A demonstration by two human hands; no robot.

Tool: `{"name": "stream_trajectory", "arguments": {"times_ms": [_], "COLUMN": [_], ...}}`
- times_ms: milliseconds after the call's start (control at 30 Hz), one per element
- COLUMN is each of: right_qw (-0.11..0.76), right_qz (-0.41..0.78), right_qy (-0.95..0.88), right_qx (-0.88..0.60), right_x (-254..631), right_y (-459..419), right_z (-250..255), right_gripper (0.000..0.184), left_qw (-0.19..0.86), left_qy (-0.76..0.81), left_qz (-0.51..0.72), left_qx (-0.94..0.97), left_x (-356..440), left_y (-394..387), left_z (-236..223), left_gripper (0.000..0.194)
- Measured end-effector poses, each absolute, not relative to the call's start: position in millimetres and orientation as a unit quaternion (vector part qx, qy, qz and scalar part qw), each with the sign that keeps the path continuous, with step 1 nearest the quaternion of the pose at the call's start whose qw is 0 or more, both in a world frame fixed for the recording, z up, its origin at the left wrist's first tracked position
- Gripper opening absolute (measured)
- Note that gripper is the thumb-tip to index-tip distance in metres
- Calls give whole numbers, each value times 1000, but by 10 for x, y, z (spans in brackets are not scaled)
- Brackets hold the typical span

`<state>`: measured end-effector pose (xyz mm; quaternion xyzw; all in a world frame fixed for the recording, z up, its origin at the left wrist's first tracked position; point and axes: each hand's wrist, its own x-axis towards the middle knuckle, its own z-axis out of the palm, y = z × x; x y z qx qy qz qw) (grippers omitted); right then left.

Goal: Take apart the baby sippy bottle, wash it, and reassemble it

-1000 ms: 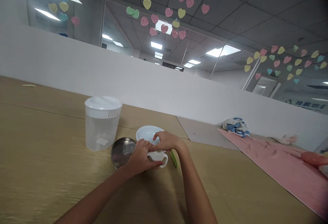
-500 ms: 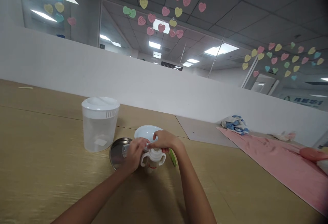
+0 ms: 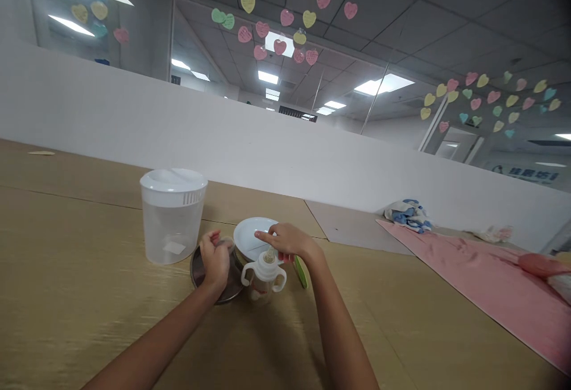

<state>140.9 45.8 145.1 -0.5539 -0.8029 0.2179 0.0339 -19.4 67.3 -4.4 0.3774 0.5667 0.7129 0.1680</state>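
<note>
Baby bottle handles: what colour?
The bottle handles are white, shown best in the head view.

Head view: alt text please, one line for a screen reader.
Two bare hands work at a tan table: the left hand rests on a round steel disc, the right hand hovers over a white bowl behind a two-handled baby bottle. A clear lidded tub stands to the left.

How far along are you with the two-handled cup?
Done: the white two-handled top is on the clear cup. In hand: the left hand is at a round steel lid, the right hand by a white bowl. Left: the lidded plastic tub stands untouched.
</note>
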Motion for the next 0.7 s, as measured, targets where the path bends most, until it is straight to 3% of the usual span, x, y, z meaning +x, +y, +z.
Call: {"name": "stream_trajectory", "arguments": {"times_ms": [133, 267, 367, 533, 600, 700], "right_qw": [133, 198, 224, 290, 302, 267], "right_qz": [153, 231, 273, 250, 245, 266], "right_qy": [-830, -880, -885, -857, -850, -855], "right_qx": [-520, -366, -302, -345, -355, -355], "right_x": [1385, 1344, 1348, 1464, 1540, 1646], "right_y": [437, 380, 334, 342, 373, 419], "right_z": [1475, 1529, 1590, 1663, 1672, 1666], "right_gripper": [60, 54, 43, 38, 35, 36], "left_qw": [154, 122, 138, 175, 186, 171], "left_qy": [464, 351, 329, 337, 353, 376], "left_qz": [794, 792, 736, 589, 537, 507], "left_qx": [362, 485, 575, 713, 743, 757], "left_x": [-55, 60, 46, 10, 34, 70], "left_y": [455, 283, 261, 246, 227, 212], "left_z": [249, 305, 214, 139, 158, 197], "left_gripper": [31, 37, 52, 91, 94, 83]}}
